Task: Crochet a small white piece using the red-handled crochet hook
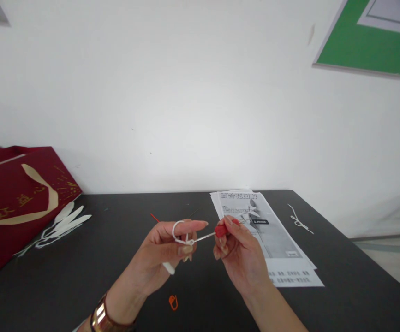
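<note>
My left hand (167,246) is held above the dark table (92,258), with white yarn (178,232) looped round the outstretched index finger and pinched under the thumb; a yarn tail hangs below the palm. My right hand (236,251) grips a red-handled crochet hook (220,229), whose metal tip reaches into the yarn loop at the left fingers. The hands are a few centimetres apart.
Printed instruction sheets (269,235) lie right of the hands. A knotted bit of white yarn (299,220) lies farther right. An orange stitch marker (173,302) sits near my wrist. A dark red gift bag (16,198) and white petal-shaped pieces (63,223) are at left. A white wall stands behind.
</note>
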{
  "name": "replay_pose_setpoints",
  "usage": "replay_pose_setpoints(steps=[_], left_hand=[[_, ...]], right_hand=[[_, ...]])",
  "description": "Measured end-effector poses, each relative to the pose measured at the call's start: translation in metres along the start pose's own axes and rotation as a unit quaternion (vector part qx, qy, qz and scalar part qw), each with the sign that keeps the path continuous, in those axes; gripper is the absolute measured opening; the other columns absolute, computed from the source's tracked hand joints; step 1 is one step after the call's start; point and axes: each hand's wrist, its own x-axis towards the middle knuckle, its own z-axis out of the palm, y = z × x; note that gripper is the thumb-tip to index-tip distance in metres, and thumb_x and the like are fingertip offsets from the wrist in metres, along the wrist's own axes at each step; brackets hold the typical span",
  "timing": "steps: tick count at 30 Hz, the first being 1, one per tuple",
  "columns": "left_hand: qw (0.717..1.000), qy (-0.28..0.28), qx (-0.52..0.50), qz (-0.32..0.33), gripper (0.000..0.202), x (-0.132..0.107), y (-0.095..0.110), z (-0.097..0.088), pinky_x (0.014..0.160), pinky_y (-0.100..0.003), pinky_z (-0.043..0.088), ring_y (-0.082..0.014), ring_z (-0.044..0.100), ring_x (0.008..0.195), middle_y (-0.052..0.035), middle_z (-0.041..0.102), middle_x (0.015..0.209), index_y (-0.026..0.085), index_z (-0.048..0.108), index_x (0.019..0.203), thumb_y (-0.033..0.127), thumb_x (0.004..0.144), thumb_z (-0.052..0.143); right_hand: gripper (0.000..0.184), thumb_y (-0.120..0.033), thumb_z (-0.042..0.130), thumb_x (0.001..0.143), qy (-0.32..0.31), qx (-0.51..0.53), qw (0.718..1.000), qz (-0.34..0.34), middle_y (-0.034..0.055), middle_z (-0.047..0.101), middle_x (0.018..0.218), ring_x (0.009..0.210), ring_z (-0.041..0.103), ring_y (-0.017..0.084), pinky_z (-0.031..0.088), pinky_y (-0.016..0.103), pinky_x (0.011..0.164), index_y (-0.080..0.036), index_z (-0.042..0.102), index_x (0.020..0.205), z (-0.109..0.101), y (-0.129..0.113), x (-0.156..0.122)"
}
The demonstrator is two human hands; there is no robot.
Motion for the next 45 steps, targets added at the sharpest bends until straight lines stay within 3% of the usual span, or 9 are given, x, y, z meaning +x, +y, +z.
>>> replay_pose_setpoints(steps=[14, 22, 29, 33, 37, 40, 43, 45], left_hand=[[0.999, -0.007, 0.046, 0.006, 0.033, 0.002, -0.004, -0.001, 0.057, -0.023, 0.031, -0.0086, 0.046, 0.059, 0.0019, 0.052, 0.062, 0.020, 0.076, 0.102, 0.018, 0.069, 0.076], [0.997, 0.050, 0.044, 0.031, 0.055, 0.005, -0.012, 0.007, 0.058, -0.020, 0.038, -0.0079, 0.050, 0.063, 0.0048, 0.053, 0.069, 0.033, 0.063, 0.123, 0.016, 0.072, 0.076], [0.991, 0.116, 0.065, 0.025, 0.063, 0.010, -0.018, 0.015, 0.064, -0.023, 0.044, -0.0093, 0.052, 0.064, 0.0044, 0.055, 0.070, 0.028, 0.057, 0.130, 0.019, 0.071, 0.078], [0.984, 0.141, 0.108, 0.010, 0.069, 0.011, -0.016, 0.017, 0.067, -0.022, 0.044, -0.0109, 0.055, 0.069, 0.0026, 0.062, 0.074, 0.022, 0.053, 0.134, 0.022, 0.070, 0.078], [0.977, 0.151, 0.154, -0.002, 0.083, 0.014, -0.015, 0.016, 0.070, -0.029, 0.047, -0.0153, 0.058, 0.070, 0.0014, 0.066, 0.074, 0.020, 0.040, 0.143, 0.026, 0.069, 0.078], [0.967, 0.133, 0.216, 0.005, 0.060, 0.014, -0.014, 0.014, 0.073, -0.031, 0.047, -0.0193, 0.061, 0.076, -0.0037, 0.070, 0.081, 0.020, 0.060, 0.126, 0.024, 0.069, 0.078], [0.964, 0.109, 0.244, 0.012, 0.022, 0.013, -0.010, 0.012, 0.079, -0.030, 0.046, -0.0244, 0.061, 0.098, -0.0111, 0.066, 0.120, 0.019, 0.075, 0.090, 0.021, 0.068, 0.078], [0.974, 0.092, 0.207, 0.004, 0.016, 0.013, -0.007, 0.010, 0.077, -0.029, 0.046, -0.0252, 0.059, 0.102, -0.0106, 0.059, 0.133, 0.019, 0.077, 0.084, 0.024, 0.068, 0.078]], right_hand=[[0.016, -0.026, 0.075, 0.075, -0.028, 0.016, 0.999, 0.023, -0.0029, 0.061, 0.049, 0.038, 0.050, 0.005, 0.049, 0.013, 0.034, -0.013, 0.069, 0.070, 0.000, 0.002, -0.003], [0.014, -0.029, 0.075, 0.076, -0.040, -0.036, 0.998, -0.019, -0.0010, 0.066, 0.061, 0.049, 0.057, 0.008, 0.055, 0.018, 0.044, -0.016, 0.071, 0.080, 0.004, 0.010, -0.007], [0.020, -0.019, 0.085, 0.061, -0.019, -0.128, 0.990, -0.055, -0.0007, 0.069, 0.077, 0.070, 0.064, 0.014, 0.055, 0.025, 0.065, -0.019, 0.074, 0.078, 0.002, 0.021, -0.004], [0.019, -0.017, 0.085, 0.059, 0.013, -0.147, 0.988, -0.054, 0.0011, 0.071, 0.079, 0.072, 0.064, 0.014, 0.053, 0.024, 0.065, -0.019, 0.075, 0.076, -0.001, 0.021, 0.000], [0.024, -0.017, 0.087, 0.056, 0.041, -0.128, 0.990, -0.047, 0.0021, 0.073, 0.077, 0.069, 0.066, 0.015, 0.054, 0.025, 0.064, -0.018, 0.075, 0.077, -0.003, 0.022, 0.003], [0.024, -0.018, 0.087, 0.056, 0.058, -0.108, 0.991, -0.045, 0.0012, 0.073, 0.074, 0.066, 0.067, 0.015, 0.053, 0.024, 0.060, -0.017, 0.074, 0.076, -0.003, 0.023, 0.005], [0.022, -0.018, 0.087, 0.056, 0.059, -0.105, 0.991, -0.049, 0.0011, 0.073, 0.070, 0.065, 0.067, 0.015, 0.052, 0.023, 0.059, -0.017, 0.072, 0.073, -0.002, 0.022, 0.006], [0.021, -0.018, 0.086, 0.058, 0.044, -0.113, 0.991, -0.056, 0.0008, 0.072, 0.068, 0.063, 0.067, 0.015, 0.052, 0.025, 0.062, -0.017, 0.071, 0.073, -0.003, 0.021, 0.006]])
